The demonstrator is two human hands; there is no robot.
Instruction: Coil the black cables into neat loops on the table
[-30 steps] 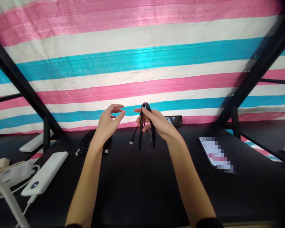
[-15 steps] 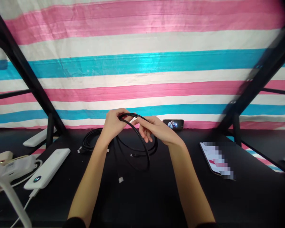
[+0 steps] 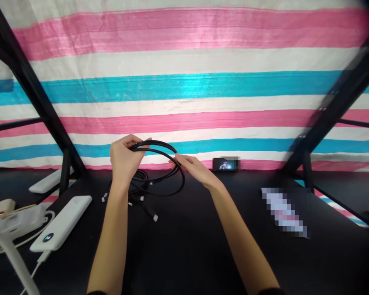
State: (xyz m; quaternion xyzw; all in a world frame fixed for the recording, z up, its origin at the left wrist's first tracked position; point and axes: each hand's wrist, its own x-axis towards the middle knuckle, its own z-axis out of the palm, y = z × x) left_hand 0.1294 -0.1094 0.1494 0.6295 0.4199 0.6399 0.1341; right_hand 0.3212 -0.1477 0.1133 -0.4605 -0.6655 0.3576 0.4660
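A black cable [image 3: 183, 180] hangs in loose loops above the dark table, held between my two hands. My left hand [image 3: 124, 157] is closed around the gathered strands at the left side of the loops. On the right side, my right hand [image 3: 193, 167] pinches the loops between thumb and fingers. Behind and below my left hand lies another coiled black cable [image 3: 140, 177], partly hidden by the hand and forearm. Several light-coloured plugs, one of them a plug [image 3: 155, 218] nearest me, show around the coils; which cable each belongs to I cannot tell.
A white power bank [image 3: 63, 223] with a cord plugged in lies at left, near a white power strip [image 3: 24, 219]. A phone [image 3: 226, 164] leans at the back, and another phone [image 3: 284, 213] lies at right. Black frame legs [image 3: 307, 135] flank a striped sheet.
Both hands have shifted left with the cable, the left one further, so they stand wider apart. The loops have swung up and left, and the near plug sits slightly higher.
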